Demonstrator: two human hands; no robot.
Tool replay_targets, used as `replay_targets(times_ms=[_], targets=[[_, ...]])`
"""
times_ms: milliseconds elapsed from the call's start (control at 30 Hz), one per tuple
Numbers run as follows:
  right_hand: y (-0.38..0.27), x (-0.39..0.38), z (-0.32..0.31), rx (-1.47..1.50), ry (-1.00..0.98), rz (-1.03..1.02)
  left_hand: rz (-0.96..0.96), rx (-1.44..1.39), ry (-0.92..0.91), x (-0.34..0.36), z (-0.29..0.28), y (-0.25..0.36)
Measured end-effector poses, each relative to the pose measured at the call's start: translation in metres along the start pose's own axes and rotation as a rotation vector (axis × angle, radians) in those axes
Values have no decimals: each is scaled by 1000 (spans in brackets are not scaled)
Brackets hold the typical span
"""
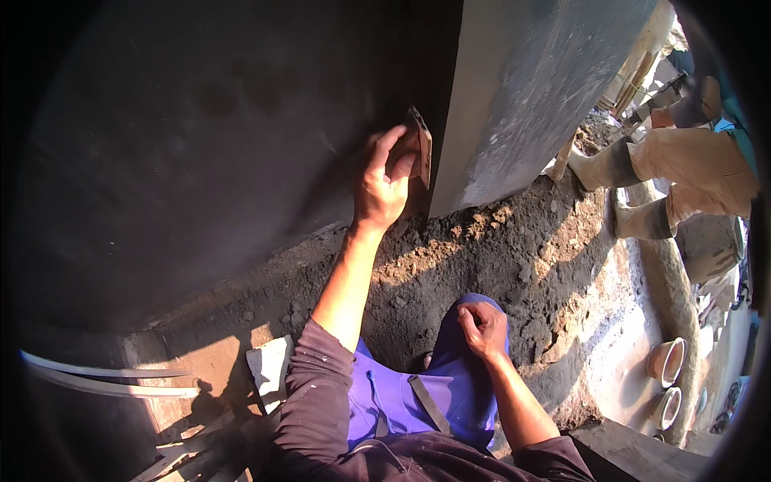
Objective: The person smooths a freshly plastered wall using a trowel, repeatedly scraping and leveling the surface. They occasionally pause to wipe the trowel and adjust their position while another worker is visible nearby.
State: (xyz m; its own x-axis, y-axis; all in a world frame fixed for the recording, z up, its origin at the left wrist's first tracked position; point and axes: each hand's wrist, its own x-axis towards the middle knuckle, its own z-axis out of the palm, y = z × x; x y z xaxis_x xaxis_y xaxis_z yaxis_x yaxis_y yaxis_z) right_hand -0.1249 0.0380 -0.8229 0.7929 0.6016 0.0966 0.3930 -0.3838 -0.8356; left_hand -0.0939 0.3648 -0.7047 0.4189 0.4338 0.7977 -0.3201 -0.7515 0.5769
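My left hand [384, 186] reaches up to the dark smooth wall [241, 145], close to its corner. Its fingers are closed round a flat, thin-edged plastering float [422, 151], seen nearly edge-on and pressed against the wall by the corner. The float's handle is hidden behind my fingers. My right hand [485, 328] rests on my knee in purple trousers [426, 394], its fingers curled in and nothing showing in them. Round the corner, the wall's other face [538, 88] is grey, lit, and streaked.
Loose dark soil [482, 265] runs along the wall's foot. At the right stands another person in rubber boots [602, 167], near a long pale log or pipe [668, 297]. Two buckets [666, 361] sit below. Pale strips [112, 381] and boards lie at lower left.
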Motion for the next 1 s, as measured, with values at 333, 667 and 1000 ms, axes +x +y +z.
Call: replay_targets(times_ms=[333, 667, 1000], targets=[[-3, -5, -5, -55, -6, -68, -134, -81, -89, 4, 33, -26], [-3, -7, -13, -8, 24, -37, -706, 15, -262, -225, 26, -110], [10, 14, -6, -51, 51, 46, -257, -327, -90, 29, -48, 59]])
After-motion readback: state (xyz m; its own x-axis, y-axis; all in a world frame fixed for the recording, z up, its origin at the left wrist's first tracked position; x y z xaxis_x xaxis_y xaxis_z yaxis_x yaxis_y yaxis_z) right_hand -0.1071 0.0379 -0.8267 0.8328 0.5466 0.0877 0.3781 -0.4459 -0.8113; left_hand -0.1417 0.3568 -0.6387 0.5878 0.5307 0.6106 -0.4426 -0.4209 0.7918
